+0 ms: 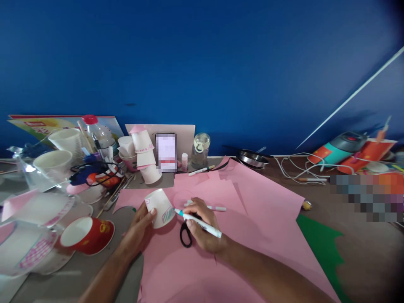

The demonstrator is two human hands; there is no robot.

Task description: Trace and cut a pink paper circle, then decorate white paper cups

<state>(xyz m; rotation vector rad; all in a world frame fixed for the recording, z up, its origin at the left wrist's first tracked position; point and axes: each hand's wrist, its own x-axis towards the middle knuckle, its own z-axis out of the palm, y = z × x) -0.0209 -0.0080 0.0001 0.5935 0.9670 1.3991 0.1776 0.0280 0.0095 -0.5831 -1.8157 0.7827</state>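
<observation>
My left hand (pixel 143 225) grips a white paper cup (pixel 158 210) tilted on its side, its wall drawn with pink and teal lines. In my right hand (pixel 203 223) is a marker pen (pixel 205 226) with a white barrel and teal tip end. The tip points at the cup's right edge; whether it touches I cannot tell. Black-handled scissors (pixel 185 235) lie beside my right hand, their blades hidden. Behind its fingers rests a second marker (pixel 217 208), partly covered. Pink paper sheets (pixel 252 252) spread beneath both hands.
A stack of decorated cups (pixel 147 158) stands behind, next to a phone (pixel 166 151) and a glass jar (pixel 201 149). To the left are a red paper cup (pixel 90 235) and more white cups (pixel 53 158). Green paper (pixel 320 240), cables (pixel 284 168) and a metal pan (pixel 252 159) lie rightward.
</observation>
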